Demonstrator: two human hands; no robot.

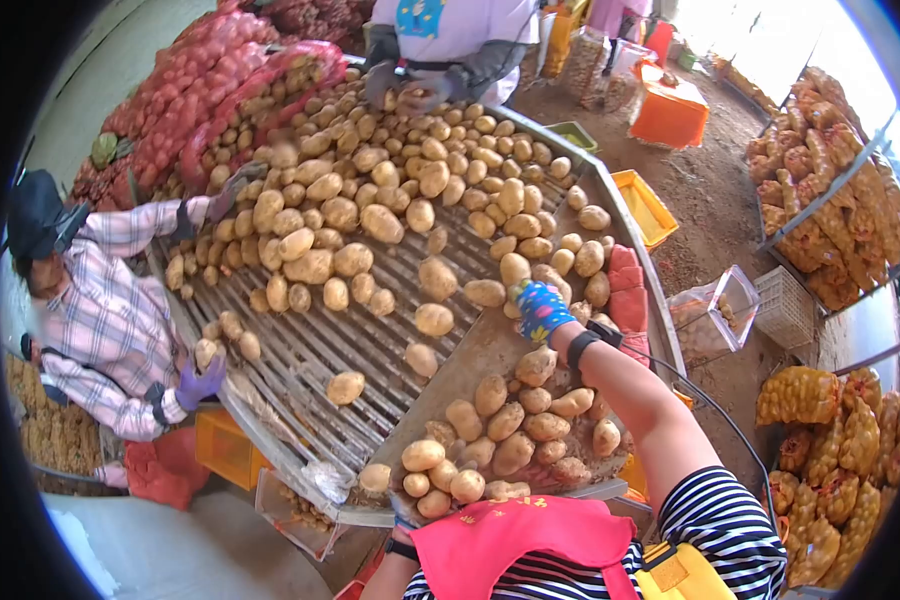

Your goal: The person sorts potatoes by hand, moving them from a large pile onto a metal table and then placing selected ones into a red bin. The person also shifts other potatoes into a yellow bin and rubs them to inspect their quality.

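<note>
My right hand (pixel 544 311), in a blue patterned glove, reaches over the right side of the slatted sorting table (pixel 300 395). Its fingers are drawn together against a potato (pixel 515 268), and more potatoes touch the glove. Close to the wrist lies a folded red mesh bag (pixel 626 298). Only a sliver of blue glove shows of my left hand (pixel 402 522), low by the near table edge; my apron and the edge hide its fingers. Beside it sits a cluster of potatoes (pixel 467 486) at the table's near corner.
Two co-workers stand at the table, a purple-gloved hand (pixel 201 382) at left and grey sleeves (pixel 491 68) at the far side. Red mesh sacks (pixel 185 90) pile up at far left. Yellow crates (pixel 644 207), a clear bin (pixel 715 305) and stacked potato sacks (pixel 820 180) stand on the right.
</note>
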